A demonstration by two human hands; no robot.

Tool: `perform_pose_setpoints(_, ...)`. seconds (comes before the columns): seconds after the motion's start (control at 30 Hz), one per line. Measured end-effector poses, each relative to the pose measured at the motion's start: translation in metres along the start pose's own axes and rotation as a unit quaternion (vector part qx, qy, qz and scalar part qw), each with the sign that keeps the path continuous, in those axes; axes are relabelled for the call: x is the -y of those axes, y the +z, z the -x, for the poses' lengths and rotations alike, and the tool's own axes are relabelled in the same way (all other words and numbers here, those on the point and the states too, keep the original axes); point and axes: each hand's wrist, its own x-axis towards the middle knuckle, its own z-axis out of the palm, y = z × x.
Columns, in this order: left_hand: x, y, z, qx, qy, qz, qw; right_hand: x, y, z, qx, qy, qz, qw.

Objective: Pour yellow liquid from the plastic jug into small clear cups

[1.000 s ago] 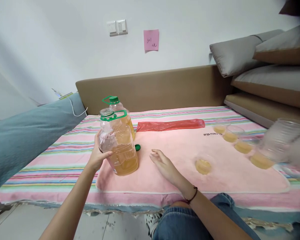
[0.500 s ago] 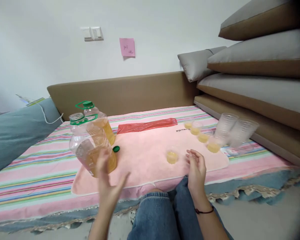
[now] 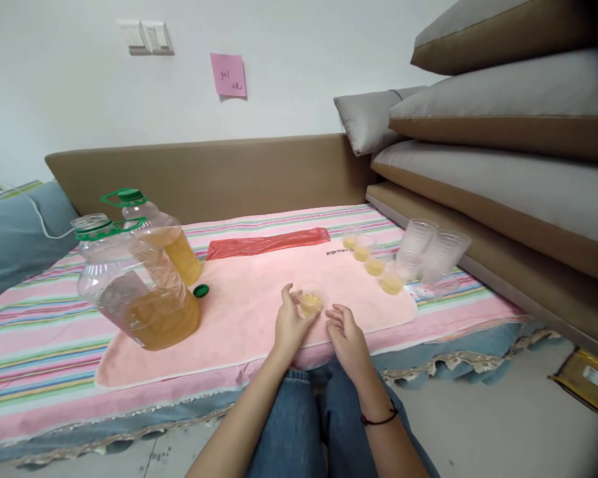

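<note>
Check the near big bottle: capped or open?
Open. The near bottle has a bare mouth above its green handle ring, and a loose green cap lies on the pink towel beside it.

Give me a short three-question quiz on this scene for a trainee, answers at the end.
1. True or false: the left hand is on the big jug.
2. Which thing lies beside the big jug on the pink towel? A) a green cap B) a spoon C) a phone
3. How many filled cups stand in the row by the empty cup stacks?

Key
1. False: its fingers touch the near cup, with the right hand close beside it.
2. A, the green cap.
3. Four, in the row of cups.
</note>
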Motion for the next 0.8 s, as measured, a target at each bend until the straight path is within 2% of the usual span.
perform_pose_setpoints(0.2,-0.002,0.001,-0.010,0.003,-0.006,0.004,1.000,0.010,-0.019,0.009,0.044,-0.016,0.082,0.996)
perform_pose_setpoints(0.33,-0.011,0.010,-0.042,0.004,0.012,0.016,1.000,0.017,-0.030,0.013,0.081,-0.024,0.182,0.980)
perform_pose_setpoints(0.53,-0.015,0.051,-0.116,0.024,0.037,-0.059,0.997,0.016,-0.037,0.016,0.104,-0.030,0.224,0.969)
perform_pose_setpoints(0.73,-0.017,0.099,-0.180,0.029,0.036,-0.097,0.994,-0.005,-0.031,0.017,0.079,-0.128,0.255,0.955)
perform_pose_setpoints(0.8,-0.020,0.112,-0.194,0.028,0.035,-0.107,0.993,-0.011,-0.029,0.015,0.082,-0.135,0.258,0.953)
